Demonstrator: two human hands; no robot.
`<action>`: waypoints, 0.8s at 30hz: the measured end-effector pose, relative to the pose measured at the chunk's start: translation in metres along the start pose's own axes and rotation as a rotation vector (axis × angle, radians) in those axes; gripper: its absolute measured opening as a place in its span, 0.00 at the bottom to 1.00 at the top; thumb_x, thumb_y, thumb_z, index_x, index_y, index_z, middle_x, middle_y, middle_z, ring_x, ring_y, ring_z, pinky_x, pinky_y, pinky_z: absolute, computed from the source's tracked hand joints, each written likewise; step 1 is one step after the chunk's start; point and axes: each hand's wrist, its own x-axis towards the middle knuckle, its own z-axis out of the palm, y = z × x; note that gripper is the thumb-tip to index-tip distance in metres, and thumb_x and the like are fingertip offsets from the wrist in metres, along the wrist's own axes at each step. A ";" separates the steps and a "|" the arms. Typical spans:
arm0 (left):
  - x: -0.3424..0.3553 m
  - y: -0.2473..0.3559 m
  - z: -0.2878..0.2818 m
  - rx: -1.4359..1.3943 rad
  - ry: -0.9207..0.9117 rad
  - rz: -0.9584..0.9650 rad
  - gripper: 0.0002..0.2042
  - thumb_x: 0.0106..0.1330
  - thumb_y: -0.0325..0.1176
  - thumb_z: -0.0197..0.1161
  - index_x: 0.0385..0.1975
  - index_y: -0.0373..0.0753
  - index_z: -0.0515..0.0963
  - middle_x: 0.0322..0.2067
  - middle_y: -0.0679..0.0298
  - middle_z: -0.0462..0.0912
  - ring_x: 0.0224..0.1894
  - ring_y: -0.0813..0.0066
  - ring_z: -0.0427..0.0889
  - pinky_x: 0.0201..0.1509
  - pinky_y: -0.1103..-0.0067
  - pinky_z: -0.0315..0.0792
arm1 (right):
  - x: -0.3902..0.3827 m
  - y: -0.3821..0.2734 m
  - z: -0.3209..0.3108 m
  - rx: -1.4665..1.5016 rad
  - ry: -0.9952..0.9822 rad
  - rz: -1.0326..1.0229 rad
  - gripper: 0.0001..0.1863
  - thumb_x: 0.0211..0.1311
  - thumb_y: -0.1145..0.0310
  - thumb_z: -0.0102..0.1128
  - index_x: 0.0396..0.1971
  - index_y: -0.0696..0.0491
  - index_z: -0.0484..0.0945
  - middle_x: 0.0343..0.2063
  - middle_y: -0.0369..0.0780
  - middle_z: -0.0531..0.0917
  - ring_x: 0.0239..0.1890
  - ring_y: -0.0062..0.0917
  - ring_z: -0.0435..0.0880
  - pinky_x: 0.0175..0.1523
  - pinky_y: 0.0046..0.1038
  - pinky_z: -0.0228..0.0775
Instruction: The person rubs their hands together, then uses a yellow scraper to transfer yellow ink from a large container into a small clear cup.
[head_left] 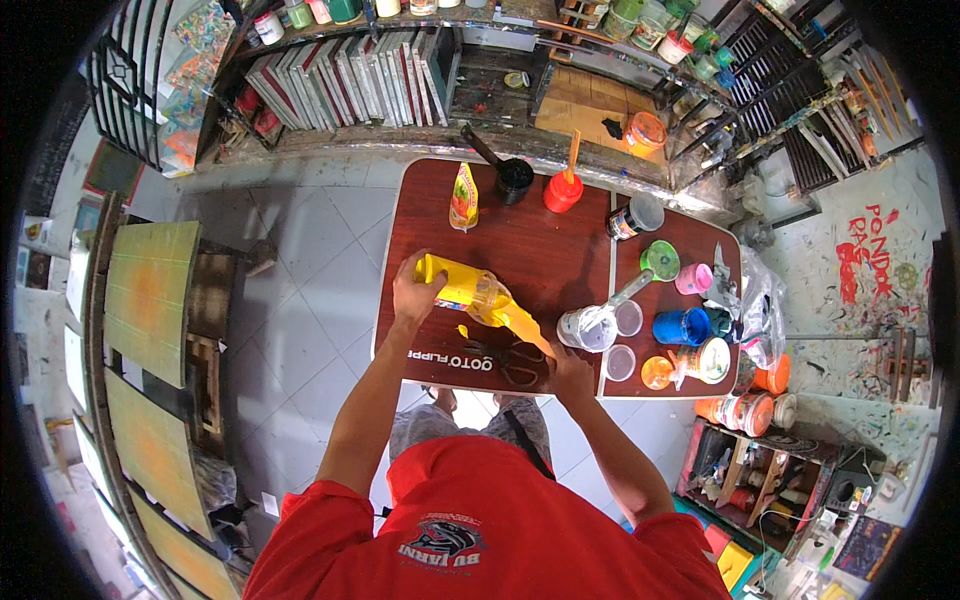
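Observation:
My left hand [412, 288] is wrapped round a yellow jar [455, 283], which lies tilted on its side above the table, its mouth toward the right. A paint-coated yellow spatula [522, 322] sits at that mouth, covered in thick yellow paint. Gripping the spatula's lower end is my right hand [572, 376], fingers closed. A yellow blob [462, 330] lies on the tabletop below the jar. Dark scissors [520, 365] rest near the front edge. Just right of the spatula stands a white tub [588, 328] with a pale-smeared stirrer [632, 287] leaning in it.
The dark red folding table [430, 210] carries a squeeze pouch [464, 198], a black pot [514, 177], a red pot [563, 192] and a blue paint pot [682, 326]. Several other pots crowd the right side. Shelves with framed screens [350, 85] stand beyond; printed boards [147, 300] are at left.

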 end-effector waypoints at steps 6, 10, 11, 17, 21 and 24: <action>0.002 -0.010 0.000 -0.044 -0.009 -0.019 0.26 0.53 0.35 0.71 0.55 0.39 0.78 0.52 0.53 0.80 0.54 0.56 0.80 0.60 0.67 0.74 | -0.006 -0.003 -0.019 -0.110 -0.006 -0.050 0.14 0.64 0.65 0.58 0.47 0.53 0.74 0.28 0.47 0.82 0.27 0.46 0.85 0.30 0.46 0.78; 0.002 -0.012 0.000 -0.050 -0.013 -0.035 0.26 0.53 0.36 0.71 0.56 0.40 0.78 0.52 0.53 0.80 0.55 0.55 0.80 0.61 0.67 0.74 | -0.004 -0.012 -0.036 -0.179 -0.036 -0.063 0.13 0.63 0.66 0.58 0.46 0.54 0.74 0.27 0.47 0.82 0.25 0.44 0.85 0.28 0.44 0.78; 0.003 -0.013 0.000 -0.049 -0.011 -0.036 0.26 0.54 0.36 0.71 0.56 0.40 0.78 0.52 0.53 0.80 0.55 0.55 0.80 0.61 0.67 0.74 | -0.003 -0.014 -0.040 -0.176 -0.051 -0.047 0.15 0.64 0.65 0.58 0.48 0.54 0.75 0.27 0.48 0.83 0.26 0.45 0.85 0.30 0.46 0.78; 0.001 -0.007 -0.003 -0.022 -0.016 -0.017 0.26 0.54 0.37 0.71 0.55 0.40 0.78 0.52 0.54 0.80 0.54 0.56 0.81 0.60 0.67 0.74 | 0.003 -0.036 -0.072 -0.186 -0.096 -0.011 0.17 0.64 0.63 0.60 0.49 0.54 0.78 0.27 0.49 0.84 0.28 0.47 0.85 0.35 0.48 0.77; 0.002 -0.011 -0.006 -0.015 -0.019 -0.010 0.26 0.55 0.36 0.71 0.55 0.41 0.78 0.52 0.53 0.80 0.54 0.56 0.81 0.60 0.67 0.75 | 0.002 -0.049 -0.091 -0.106 -0.095 0.030 0.16 0.65 0.62 0.59 0.48 0.53 0.78 0.29 0.51 0.85 0.30 0.48 0.85 0.37 0.48 0.76; 0.004 -0.022 -0.005 -0.070 -0.010 -0.031 0.25 0.55 0.35 0.71 0.56 0.41 0.78 0.52 0.53 0.81 0.55 0.56 0.81 0.60 0.67 0.75 | 0.005 -0.048 -0.090 -0.039 -0.110 0.055 0.16 0.65 0.61 0.59 0.49 0.53 0.78 0.30 0.52 0.85 0.33 0.49 0.85 0.40 0.48 0.76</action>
